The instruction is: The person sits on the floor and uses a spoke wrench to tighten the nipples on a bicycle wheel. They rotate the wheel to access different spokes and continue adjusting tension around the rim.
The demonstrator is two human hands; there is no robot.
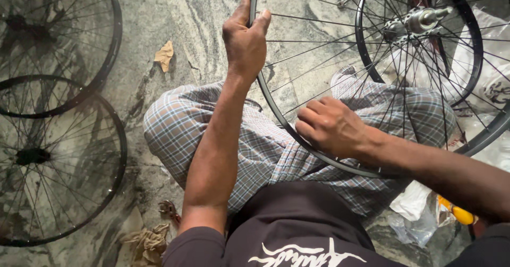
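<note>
On the person's lap, over checked trousers (255, 145), a black spoked bicycle wheel (276, 107) leans with its silver hub (422, 18) at far right. The left hand (245, 41) grips the rim at the far side, fingers wrapped tight around it. The right hand (332, 126) rests on the near rim, fingers curled among the spokes; whether they pinch anything cannot be told. Two more black wheels (114, 49) lie on the stone floor (175, 12) at left, well apart.
</note>
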